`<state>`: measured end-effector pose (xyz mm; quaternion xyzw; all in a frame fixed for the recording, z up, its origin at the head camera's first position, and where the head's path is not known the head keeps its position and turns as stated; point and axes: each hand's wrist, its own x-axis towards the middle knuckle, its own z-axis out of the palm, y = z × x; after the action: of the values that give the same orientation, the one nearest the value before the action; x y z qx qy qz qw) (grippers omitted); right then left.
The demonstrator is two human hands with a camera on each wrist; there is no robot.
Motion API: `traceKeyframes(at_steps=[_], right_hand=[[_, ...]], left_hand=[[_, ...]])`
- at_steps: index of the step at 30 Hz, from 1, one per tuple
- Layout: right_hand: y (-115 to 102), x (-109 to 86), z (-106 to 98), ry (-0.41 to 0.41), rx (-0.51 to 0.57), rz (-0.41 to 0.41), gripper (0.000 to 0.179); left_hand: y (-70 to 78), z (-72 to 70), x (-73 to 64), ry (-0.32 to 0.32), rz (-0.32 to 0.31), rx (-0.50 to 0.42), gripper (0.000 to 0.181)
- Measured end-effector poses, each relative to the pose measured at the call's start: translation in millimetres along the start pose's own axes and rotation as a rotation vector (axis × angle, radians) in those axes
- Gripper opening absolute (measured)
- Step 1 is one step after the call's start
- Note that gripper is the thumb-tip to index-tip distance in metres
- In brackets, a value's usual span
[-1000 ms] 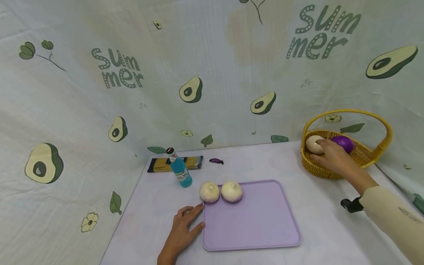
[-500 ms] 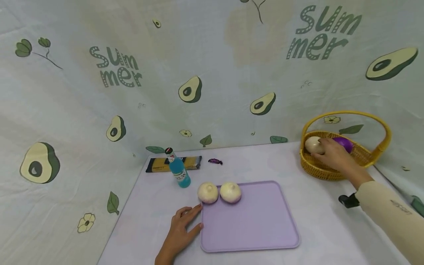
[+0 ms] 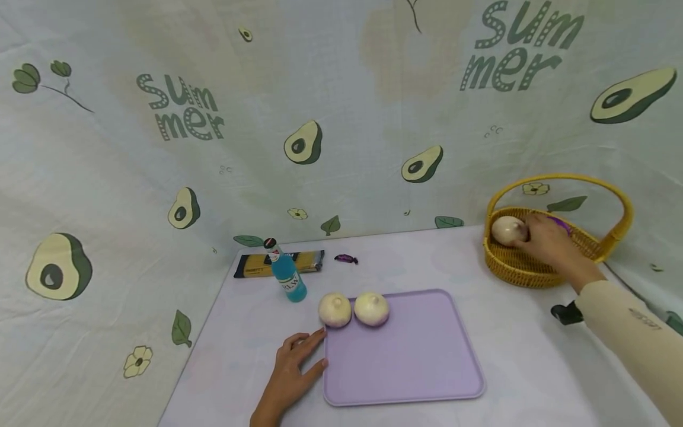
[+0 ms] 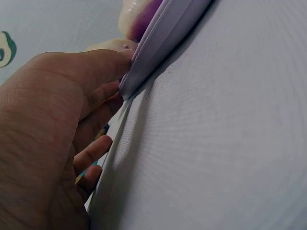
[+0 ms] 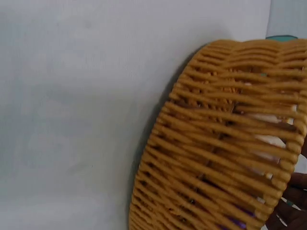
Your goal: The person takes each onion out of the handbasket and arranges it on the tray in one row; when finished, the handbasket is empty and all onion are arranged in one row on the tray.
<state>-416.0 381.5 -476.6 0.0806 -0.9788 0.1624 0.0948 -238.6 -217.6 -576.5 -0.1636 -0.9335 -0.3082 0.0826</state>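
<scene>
In the head view my left hand point(image 3: 290, 370) rests at the left edge of the lilac tray point(image 3: 405, 362), fingers fairly straight. The left wrist view shows its thumb point(image 4: 110, 64) against the tray's rim point(image 4: 160, 45). Two white turnips with purple undersides, a left turnip point(image 3: 335, 309) and a right turnip point(image 3: 372, 309), sit at the tray's far left corner. Inside the yellow wicker basket point(image 3: 520, 276), my right hand point(image 3: 549, 240) holds a white turnip point(image 3: 508, 230) by its right side. A shiny purple thing point(image 3: 559, 224) lies behind that hand, mostly hidden.
A blue bottle point(image 3: 288, 276) stands left of the tray, before a flat yellow-and-black packet point(image 3: 256, 265). Near them lies a purple-wrapped candy point(image 3: 346, 259). The basket's tall handle point(image 3: 560, 177) arches over its opening. A printed cloth point(image 3: 363, 118) hangs behind the table.
My right hand has shifted slightly right and up in the basket, its thumb now lower on the turnip, which has turned a little. More of the purple thing is covered. My left hand stays put.
</scene>
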Motion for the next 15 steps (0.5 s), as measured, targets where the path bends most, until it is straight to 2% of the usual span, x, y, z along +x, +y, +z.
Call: traceKeyframes(at_steps=[3,9,15], right_hand=[[5.8,0.1,-1.9,0.012,-0.03,-0.001,0.046],[15.7,-3.5,-4.6,-0.018,-0.054,0.026,0.074],[25.2,-7.8,-5.6,0.0,-0.054,0.055,0.077]], left_hand=[[-0.6,0.1,0.1,0.004,-0.002,0.002,0.056],[-0.1,-0.2,0.5,-0.001,-0.004,-0.002,0.055],[-0.3,-0.1,0.5,-0.004,-0.011,0.006,0.055]])
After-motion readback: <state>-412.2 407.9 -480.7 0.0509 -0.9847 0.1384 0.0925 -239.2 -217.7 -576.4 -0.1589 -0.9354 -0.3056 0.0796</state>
